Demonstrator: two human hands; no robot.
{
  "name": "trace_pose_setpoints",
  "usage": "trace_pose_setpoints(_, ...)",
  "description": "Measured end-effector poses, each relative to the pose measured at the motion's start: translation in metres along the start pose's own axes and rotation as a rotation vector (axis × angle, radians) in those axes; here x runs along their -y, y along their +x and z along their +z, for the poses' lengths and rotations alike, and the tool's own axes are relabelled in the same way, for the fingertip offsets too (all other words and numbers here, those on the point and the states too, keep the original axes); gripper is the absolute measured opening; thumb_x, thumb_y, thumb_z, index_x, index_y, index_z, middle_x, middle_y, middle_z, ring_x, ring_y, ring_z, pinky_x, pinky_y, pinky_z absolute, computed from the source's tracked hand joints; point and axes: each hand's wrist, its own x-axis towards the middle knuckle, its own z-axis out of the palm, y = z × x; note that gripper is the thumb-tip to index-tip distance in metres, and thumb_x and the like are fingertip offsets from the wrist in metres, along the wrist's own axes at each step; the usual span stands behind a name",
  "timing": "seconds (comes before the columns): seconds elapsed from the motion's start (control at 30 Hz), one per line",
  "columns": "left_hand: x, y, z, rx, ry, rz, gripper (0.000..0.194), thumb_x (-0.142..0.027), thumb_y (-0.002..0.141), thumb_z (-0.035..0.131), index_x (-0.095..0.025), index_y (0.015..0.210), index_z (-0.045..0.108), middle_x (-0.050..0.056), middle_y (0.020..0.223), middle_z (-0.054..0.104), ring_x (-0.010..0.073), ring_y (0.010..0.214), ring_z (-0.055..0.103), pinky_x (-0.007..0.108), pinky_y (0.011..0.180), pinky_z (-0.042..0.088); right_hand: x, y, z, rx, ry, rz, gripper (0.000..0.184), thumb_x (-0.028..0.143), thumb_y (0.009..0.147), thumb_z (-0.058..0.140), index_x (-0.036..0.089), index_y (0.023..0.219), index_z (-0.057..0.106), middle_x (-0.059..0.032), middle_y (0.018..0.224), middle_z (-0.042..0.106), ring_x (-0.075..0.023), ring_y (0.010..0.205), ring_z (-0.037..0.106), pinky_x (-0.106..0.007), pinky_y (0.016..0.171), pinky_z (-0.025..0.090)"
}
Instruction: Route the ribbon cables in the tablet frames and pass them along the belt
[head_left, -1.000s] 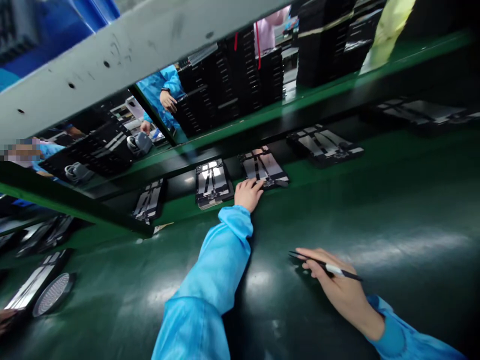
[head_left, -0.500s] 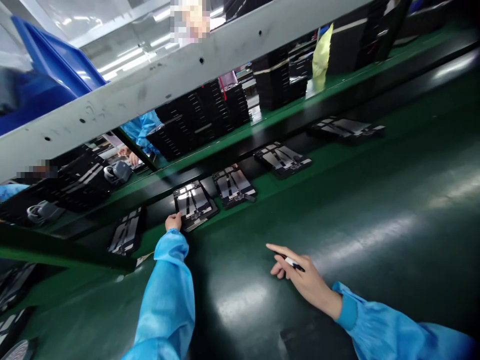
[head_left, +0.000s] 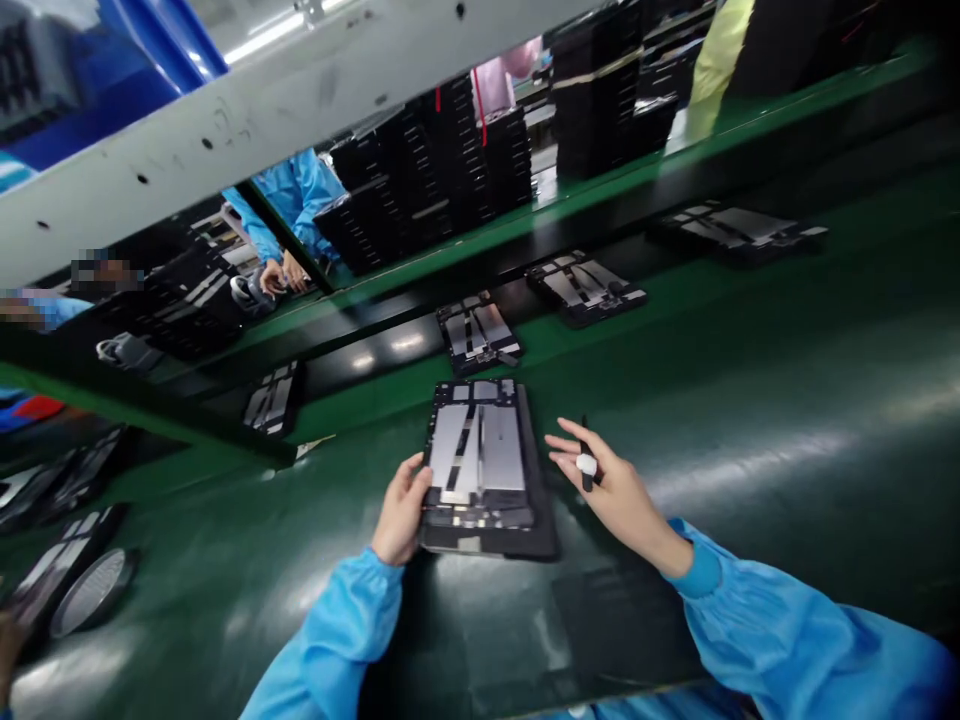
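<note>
Tablet frame (head_left: 484, 465) on green bench (head_left: 757, 400) | left grip (head_left: 401, 510) on edge | right grip (head_left: 607, 490) shut on black tool (head_left: 586, 465) | open rightward

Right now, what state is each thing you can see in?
tablet frame, level, back open
left hand, gripping the frame's edge
right hand, holding a pen
pen, upright
other frame, flat on the belt, untouched
</note>
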Motion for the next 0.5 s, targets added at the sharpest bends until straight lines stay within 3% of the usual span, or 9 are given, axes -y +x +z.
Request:
trace_pose_setpoints(0.1, 0.017, -0.011, 0.028, 0.07, 0.018, 0.066, 0.063, -0.047, 0.085, 0.06, -0.014, 0.136, 0.045, 0.01, 0.108, 0.066, 0.0188, 0.091, 0.065, 0.029, 0.078, 0.053, 0.005, -0.01, -0.014, 0.175, -0.18, 0.015, 0.079, 0.042, 0.087, 0.063, 0.023, 0.154, 0.025, -0.0141, 0.146, 0.049, -0.0255, 0.128, 0.055, -0.042, 0.105, 0.048)
trace_pose_setpoints(0.2, 0.023, -0.017, 0.035, 0.101, 0.095, 0.145, 0.051, -0.036, 0.086, 0.06, -0.014, 0.131, 0.05, 0.011, 0.124, 0.06, 0.0183, 0.108, 0.06, 0.03, 0.093, 0.048, 0.003, -0.029, -0.027, 0.369, -0.421, 0.012, 0.107, 0.029, 0.074, 0.078, 0.023, 0.158, 0.013, -0.0149, 0.15, 0.043, -0.0296, 0.136, 0.046, -0.043, 0.107, 0.046)
trace_pose_setpoints(0.37, 0.028, -0.042, 0.013, 0.207, 0.541, 0.391, 0.055, -0.04, 0.092, 0.054, -0.013, 0.14, 0.048, 0.014, 0.129, 0.052, 0.0162, 0.095, 0.059, 0.027, 0.071, 0.052, -0.007, -0.056, -0.031, 0.341, -0.522, -0.011, 0.097, 0.017, 0.078, 0.071, 0.025, 0.158, 0.017, -0.0119, 0.148, 0.046, -0.0292, 0.132, 0.051, -0.041, 0.104, 0.05)
trace_pose_setpoints(0.5, 0.031, -0.064, 0.001, 0.375, 0.656, 0.451, 0.073, -0.038, 0.083, 0.07, -0.015, 0.146, 0.041, 0.013, 0.125, 0.053, 0.0145, 0.091, 0.06, 0.022, 0.064, 0.052, -0.002, -0.051, -0.033, 0.324, -0.436, 0.03, 0.092, 0.018, 0.079, 0.07, 0.024, 0.156, 0.02, -0.0108, 0.15, 0.044, -0.0273, 0.134, 0.048, -0.042, 0.107, 0.047)
